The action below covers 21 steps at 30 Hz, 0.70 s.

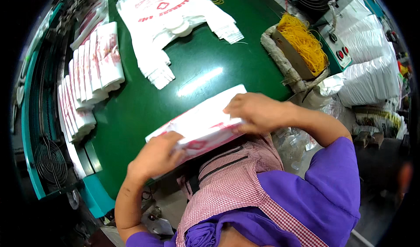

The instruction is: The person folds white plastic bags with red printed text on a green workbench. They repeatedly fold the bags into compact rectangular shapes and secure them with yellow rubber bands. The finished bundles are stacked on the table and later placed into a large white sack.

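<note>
A folded bundle of white plastic bags [208, 118] with red print lies slantwise at the near edge of the green table, close to my body. My left hand [158, 154] grips its left end, fingers over the top; motion blurs them a little. At the other end my right hand [255, 112] is closed round the bundle, its fingers curled on the upper face and near side. Farther back, a flat stack of white T-shirt bags [164, 17] with red print lies spread out, its handles pointing toward me.
Several folded bag bundles [94, 67] stand in rows along the table's left side. A box of yellow rubber bands [302, 43] sits at the right edge, beside a control box with red buttons [342, 53]. Loose bands [215, 0] lie at the back. White bag stacks [369, 80] fill the right.
</note>
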Motion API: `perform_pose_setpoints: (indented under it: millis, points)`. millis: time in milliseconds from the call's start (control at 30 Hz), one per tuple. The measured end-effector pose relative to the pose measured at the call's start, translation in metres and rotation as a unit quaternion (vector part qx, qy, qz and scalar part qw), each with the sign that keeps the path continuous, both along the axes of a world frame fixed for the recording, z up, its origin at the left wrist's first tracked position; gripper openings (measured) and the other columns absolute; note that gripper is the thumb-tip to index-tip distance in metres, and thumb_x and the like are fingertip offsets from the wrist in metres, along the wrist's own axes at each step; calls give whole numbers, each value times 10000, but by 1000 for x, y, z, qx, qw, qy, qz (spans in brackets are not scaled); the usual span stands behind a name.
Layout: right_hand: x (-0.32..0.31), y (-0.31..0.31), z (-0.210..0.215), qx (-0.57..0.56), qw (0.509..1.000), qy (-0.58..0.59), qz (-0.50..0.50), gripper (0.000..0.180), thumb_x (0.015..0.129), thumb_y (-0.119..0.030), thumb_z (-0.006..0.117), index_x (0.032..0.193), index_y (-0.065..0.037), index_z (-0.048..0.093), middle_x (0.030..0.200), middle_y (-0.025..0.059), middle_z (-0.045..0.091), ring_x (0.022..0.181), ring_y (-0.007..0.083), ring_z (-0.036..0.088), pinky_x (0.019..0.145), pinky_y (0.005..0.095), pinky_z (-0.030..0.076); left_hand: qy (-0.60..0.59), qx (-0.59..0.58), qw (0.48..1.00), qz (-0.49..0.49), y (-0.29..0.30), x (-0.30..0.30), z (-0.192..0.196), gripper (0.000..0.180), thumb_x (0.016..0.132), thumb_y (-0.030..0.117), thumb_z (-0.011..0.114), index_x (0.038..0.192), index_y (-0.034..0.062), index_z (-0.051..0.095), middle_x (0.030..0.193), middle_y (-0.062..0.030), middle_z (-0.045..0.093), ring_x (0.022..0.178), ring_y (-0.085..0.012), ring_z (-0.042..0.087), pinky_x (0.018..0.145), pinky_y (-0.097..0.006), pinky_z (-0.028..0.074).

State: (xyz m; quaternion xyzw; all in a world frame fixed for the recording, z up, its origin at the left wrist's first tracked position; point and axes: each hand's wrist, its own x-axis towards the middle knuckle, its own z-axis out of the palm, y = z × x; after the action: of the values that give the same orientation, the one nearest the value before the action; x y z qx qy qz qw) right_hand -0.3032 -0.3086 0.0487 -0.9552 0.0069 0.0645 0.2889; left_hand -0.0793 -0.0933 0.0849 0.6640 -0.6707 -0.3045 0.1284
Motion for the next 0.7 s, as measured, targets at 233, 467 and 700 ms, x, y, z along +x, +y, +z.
perform_pose_setpoints:
  millis: [233, 467, 700]
  points:
    - [16, -40, -7, -21, 955, -207, -211, 297, 887, -315, 603, 882, -24, 659, 804, 165, 646, 727, 317, 621, 664, 391, 483, -94, -230, 967, 50, -29, 11, -50, 406, 766, 265, 717, 1092, 51, 603, 1036, -133, 570, 924, -321, 551, 791, -395, 464]
    - [-119, -165, 64, -294, 757, -97, -576, 426, 849, -417, 602, 799, -7, 705, 720, 168, 663, 681, 313, 653, 651, 384, 511, 68, 113, 989, 69, -42, -3, -33, 508, 716, 366, 766, 1033, 6, 596, 938, -202, 613, 837, -356, 608, 723, -402, 472]
    - [-125, -195, 35, -111, 733, -193, -642, 419, 828, -400, 625, 834, 13, 693, 694, 199, 646, 644, 295, 647, 641, 372, 500, 162, 11, 981, 105, 8, -31, -40, 343, 800, 209, 706, 1013, -12, 552, 755, -109, 626, 667, -258, 629, 617, -344, 489]
